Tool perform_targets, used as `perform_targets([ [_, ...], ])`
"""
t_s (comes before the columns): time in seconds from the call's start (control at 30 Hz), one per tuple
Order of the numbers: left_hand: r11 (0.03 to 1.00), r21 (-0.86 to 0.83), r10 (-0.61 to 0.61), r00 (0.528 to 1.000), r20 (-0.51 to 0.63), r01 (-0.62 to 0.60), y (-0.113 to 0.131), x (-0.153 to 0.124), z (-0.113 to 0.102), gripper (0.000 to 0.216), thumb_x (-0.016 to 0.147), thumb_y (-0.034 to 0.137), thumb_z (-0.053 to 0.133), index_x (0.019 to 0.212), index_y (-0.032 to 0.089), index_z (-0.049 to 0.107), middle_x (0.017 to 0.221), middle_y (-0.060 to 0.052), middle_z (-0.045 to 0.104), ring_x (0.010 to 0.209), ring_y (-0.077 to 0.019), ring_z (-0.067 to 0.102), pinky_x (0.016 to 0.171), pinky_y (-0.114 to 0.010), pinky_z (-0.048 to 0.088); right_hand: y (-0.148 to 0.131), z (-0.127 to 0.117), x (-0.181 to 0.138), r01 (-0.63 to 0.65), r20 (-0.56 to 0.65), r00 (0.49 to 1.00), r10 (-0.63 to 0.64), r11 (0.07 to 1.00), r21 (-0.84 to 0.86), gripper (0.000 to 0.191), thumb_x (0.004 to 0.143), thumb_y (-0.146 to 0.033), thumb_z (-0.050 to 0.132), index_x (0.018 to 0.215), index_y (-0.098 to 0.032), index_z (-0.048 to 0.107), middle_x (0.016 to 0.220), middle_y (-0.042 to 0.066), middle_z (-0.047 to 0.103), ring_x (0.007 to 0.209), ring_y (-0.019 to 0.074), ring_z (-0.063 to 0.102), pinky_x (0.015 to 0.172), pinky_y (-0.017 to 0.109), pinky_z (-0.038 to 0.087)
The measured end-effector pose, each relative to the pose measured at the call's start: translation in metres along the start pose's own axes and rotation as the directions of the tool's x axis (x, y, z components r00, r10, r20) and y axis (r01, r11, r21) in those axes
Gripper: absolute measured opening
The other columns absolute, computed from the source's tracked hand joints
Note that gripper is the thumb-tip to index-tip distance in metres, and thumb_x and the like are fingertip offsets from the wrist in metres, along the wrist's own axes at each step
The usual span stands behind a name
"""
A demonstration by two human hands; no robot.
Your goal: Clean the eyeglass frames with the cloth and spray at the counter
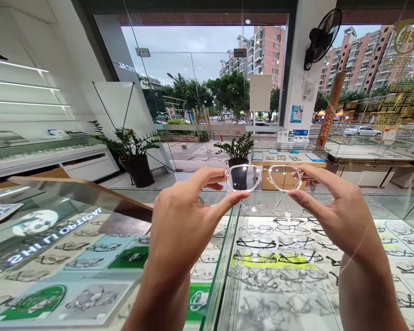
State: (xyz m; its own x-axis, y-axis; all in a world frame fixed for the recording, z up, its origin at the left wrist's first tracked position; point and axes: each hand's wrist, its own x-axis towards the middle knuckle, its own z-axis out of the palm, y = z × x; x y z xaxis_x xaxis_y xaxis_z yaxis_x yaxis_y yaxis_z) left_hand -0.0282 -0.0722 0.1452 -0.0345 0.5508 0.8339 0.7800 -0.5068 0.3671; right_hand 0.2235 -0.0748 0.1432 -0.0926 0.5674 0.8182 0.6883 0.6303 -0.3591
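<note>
A pair of clear-framed eyeglasses [265, 171] is held up level in front of me, above the glass display case [224, 276]. My left hand [189, 216] pinches its left end between thumb and fingers. At the opposite end, my right hand [338, 216] grips the frame near the hinge, thumb below and fingers behind. The lenses face me, and one thin temple arm shows hanging below the right lens. Beneath the hands, rows of eyeglasses [257, 241] lie inside the case.
On the left, a wood-edged mirror or panel [83, 186] leans over more eyewear. Potted plants [138, 170] stand before the glass doors [193, 92]. Another display counter [290, 158] is farther back, with a black wall fan [326, 37] above it.
</note>
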Motion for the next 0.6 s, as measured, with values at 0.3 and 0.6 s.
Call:
perform_targets([
  [0.3, 0.999, -0.033, -0.028, 0.999, -0.017, 0.027, -0.0007, -0.0032, -0.0009, 0.047, 0.076, 0.072, 0.075, 0.098, 0.031, 0.075, 0.094, 0.001, 0.081, 0.081, -0.0240, 0.077, 0.066, -0.035, 0.060, 0.0019, -0.0007, -0.0015, 0.016, 0.023, 1.000, -0.015, 0.999, -0.041, 0.052, 0.091, -0.061, 0.068, 0.128, -0.024, 0.074, 0.123, 0.012, 0.079, 0.112, 0.0323, 0.075, 0.099, 0.054, 0.060],
  [0.6, 1.000, 0.012, -0.005, 1.000, -0.023, 0.005, 0.0044, -0.0020, -0.0045, 0.045, 0.079, 0.071, 0.074, 0.095, 0.029, 0.074, 0.088, 0.000, 0.080, 0.077, -0.0235, 0.077, 0.073, -0.038, 0.061, 0.0009, -0.0014, -0.0010, 0.016, 0.042, 0.999, -0.014, 0.999, -0.050, 0.053, 0.092, -0.063, 0.065, 0.129, -0.025, 0.073, 0.126, 0.012, 0.078, 0.116, 0.0336, 0.074, 0.099, 0.053, 0.061],
])
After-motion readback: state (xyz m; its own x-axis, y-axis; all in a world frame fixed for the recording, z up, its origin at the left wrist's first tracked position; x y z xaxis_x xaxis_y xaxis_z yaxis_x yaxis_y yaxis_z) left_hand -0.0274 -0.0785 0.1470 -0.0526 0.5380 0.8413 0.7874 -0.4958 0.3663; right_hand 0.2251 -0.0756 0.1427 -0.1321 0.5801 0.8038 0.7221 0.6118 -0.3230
